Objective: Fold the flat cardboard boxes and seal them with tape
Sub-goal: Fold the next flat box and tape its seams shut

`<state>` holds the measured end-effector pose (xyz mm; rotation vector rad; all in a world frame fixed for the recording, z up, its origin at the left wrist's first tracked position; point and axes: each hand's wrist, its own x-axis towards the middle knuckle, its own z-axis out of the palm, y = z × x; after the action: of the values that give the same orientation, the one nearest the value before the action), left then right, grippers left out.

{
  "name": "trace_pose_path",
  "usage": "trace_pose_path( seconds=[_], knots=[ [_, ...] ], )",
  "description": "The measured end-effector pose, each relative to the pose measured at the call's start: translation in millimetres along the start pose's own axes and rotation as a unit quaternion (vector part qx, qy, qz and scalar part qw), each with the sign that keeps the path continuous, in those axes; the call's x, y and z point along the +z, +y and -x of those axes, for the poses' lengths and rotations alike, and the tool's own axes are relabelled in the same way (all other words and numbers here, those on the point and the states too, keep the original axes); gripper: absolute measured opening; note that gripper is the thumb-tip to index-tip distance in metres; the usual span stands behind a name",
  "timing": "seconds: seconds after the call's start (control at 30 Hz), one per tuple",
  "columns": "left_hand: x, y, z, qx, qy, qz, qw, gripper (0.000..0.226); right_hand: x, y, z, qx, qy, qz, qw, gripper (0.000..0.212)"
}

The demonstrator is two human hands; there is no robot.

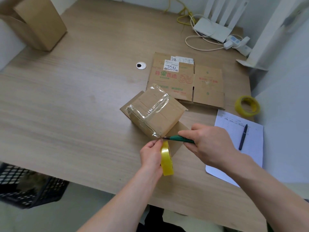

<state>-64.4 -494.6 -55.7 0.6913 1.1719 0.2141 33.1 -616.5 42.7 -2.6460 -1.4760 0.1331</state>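
Observation:
A small folded cardboard box stands in the middle of the table with clear tape running across its top and down its near corner. My left hand grips a yellow tape roll just below that corner, its fingertips pinching the tape where it leaves the box. My right hand holds a green utility knife, whose tip touches the tape at the box corner. Several flat printed cardboard boxes lie stacked behind the folded one.
A second yellow tape roll lies at the right edge. A sheet of paper with a black pen sits to the right. A tall cardboard box stands far left. A router with cables is at the back. A black crate is on the floor.

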Motion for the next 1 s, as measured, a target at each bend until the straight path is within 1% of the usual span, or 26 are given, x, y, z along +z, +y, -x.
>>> trace_pose_path(
  seconds=[0.17, 0.27, 0.37, 0.43, 0.5, 0.57, 0.63, 0.67, 0.77, 0.83, 0.87, 0.93, 1.0],
  knots=[
    [0.9, 5.2, 1.3, -0.010, 0.019, -0.023, 0.999, 0.018, -6.1, -5.1, -8.0, -0.009, -0.017, 0.031, 0.999, 0.020],
    [-0.1, 10.1, 0.9, -0.002, 0.028, -0.065, 0.997, 0.017, -9.2, -5.7, -16.1, 0.007, -0.050, 0.047, 0.998, 0.022],
    [-6.0, 11.9, -0.1, 0.046, 0.030, -0.145, 0.988, 0.020, -16.0, 2.9, -20.0, 0.037, -0.097, 0.005, 0.995, 0.027],
    [-13.9, 9.5, -1.7, 0.085, 0.049, -0.198, 0.975, 0.020, -20.8, 10.9, -18.9, 0.080, -0.129, -0.042, 0.988, 0.028],
    [-20.8, 6.8, -2.5, 0.101, 0.061, -0.215, 0.970, 0.019, -20.3, 19.1, -15.3, 0.118, -0.140, -0.081, 0.980, 0.027],
    [-22.3, 4.4, -2.9, 0.105, 0.054, -0.226, 0.967, 0.019, -15.7, 27.6, -7.2, 0.153, -0.130, -0.151, 0.968, 0.028],
    [-21.6, 4.1, -0.4, 0.102, 0.037, -0.230, 0.967, 0.021, -6.5, 36.1, 6.4, 0.195, -0.099, -0.213, 0.952, 0.032],
    [-21.3, 4.2, 1.3, 0.099, 0.029, -0.230, 0.968, 0.021, 1.6, 40.8, 14.6, 0.220, -0.080, -0.225, 0.946, 0.033],
    [-22.4, 3.3, 4.8, 0.088, 0.003, -0.232, 0.969, 0.019, 36.4, 51.0, 39.8, 0.291, -0.023, -0.198, 0.936, 0.035],
    [-23.5, 2.1, 7.4, 0.083, -0.013, -0.232, 0.969, 0.017, 62.5, 55.6, 55.4, 0.329, 0.008, -0.178, 0.928, 0.023],
    [-23.8, 1.7, 9.2, 0.081, -0.022, -0.235, 0.968, 0.014, 74.6, 57.8, 61.7, 0.354, 0.015, -0.174, 0.919, 0.021],
    [-23.5, 0.8, 13.9, 0.075, -0.042, -0.240, 0.967, 0.011, 97.5, 63.9, 75.0, 0.410, 0.008, -0.175, 0.895, 0.025],
    [-22.5, 0.4, 18.3, 0.067, -0.068, -0.238, 0.967, 0.011, 114.0, 67.4, 86.2, 0.462, -0.018, -0.174, 0.869, 0.036]
  ],
)
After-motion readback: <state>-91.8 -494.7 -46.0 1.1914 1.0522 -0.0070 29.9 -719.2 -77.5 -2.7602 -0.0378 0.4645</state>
